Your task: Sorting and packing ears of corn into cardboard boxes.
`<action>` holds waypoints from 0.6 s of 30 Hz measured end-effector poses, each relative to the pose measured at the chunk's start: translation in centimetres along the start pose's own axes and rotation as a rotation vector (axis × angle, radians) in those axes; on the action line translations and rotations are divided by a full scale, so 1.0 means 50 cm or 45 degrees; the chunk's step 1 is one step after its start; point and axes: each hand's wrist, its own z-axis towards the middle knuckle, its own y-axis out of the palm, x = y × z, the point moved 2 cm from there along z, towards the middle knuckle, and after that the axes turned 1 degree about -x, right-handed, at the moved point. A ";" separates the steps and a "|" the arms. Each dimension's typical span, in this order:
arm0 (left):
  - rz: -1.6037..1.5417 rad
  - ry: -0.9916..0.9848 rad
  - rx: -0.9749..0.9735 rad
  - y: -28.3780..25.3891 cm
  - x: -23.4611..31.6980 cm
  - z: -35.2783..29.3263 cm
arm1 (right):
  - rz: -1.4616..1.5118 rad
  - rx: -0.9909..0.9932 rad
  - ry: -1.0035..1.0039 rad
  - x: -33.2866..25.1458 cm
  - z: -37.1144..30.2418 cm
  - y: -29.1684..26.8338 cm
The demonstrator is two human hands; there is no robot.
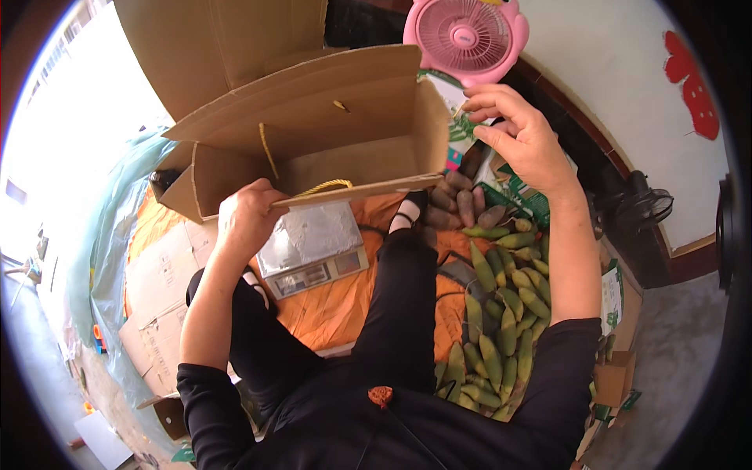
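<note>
A brown cardboard box (356, 160) lies tipped with its inside facing me, above the scale. My left hand (249, 213) is closed around its near edge. A yellow cord (325, 186) loops over that edge beside the hand. Another yellow cord (267, 149) hangs from the far wall, where a short cord end (340, 106) also pokes through. My right hand (513, 129) is raised just right of the box, fingers loosely bent and apart from the thumb. No held thing can be made out there. Under the box's near side stands a silver-topped weighing scale (309, 243).
Green husk-like vegetables (505, 313) and reddish-brown tubers (466, 204) lie piled at the right. A pink fan (466, 35) stands behind the box, and a larger cardboard sheet (223, 47) rises at the back left. Orange cloth (329, 313) covers the floor between my legs.
</note>
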 end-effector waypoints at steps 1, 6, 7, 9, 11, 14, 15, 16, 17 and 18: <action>0.083 -0.060 -0.050 0.011 -0.014 -0.004 | 0.082 0.014 0.045 0.036 -0.019 0.013; 0.309 -0.207 -0.275 0.103 -0.064 -0.045 | 0.247 0.070 0.485 0.217 -0.170 0.101; 0.350 -0.220 -0.295 0.133 -0.079 -0.056 | 0.258 0.089 0.536 0.246 -0.209 0.121; 0.402 -0.244 -0.415 0.175 -0.089 -0.067 | 0.276 0.071 0.701 0.331 -0.304 0.161; 0.372 -0.302 -0.464 0.216 -0.121 -0.091 | 0.305 0.071 0.876 0.378 -0.400 0.203; 0.292 -0.243 -0.380 0.242 -0.137 -0.102 | 0.178 0.055 1.192 0.421 -0.552 0.240; 0.276 -0.232 -0.368 0.251 -0.166 -0.112 | 0.102 0.042 1.211 0.441 -0.605 0.263; 0.240 -0.190 -0.372 0.250 -0.155 -0.106 | 0.016 0.028 1.243 0.464 -0.674 0.286; 0.276 -0.162 -0.337 0.240 -0.137 -0.110 | 0.027 0.036 1.278 0.474 -0.727 0.312; 0.313 -0.135 -0.294 0.230 -0.119 -0.116 | -0.001 -0.023 1.363 0.478 -0.778 0.340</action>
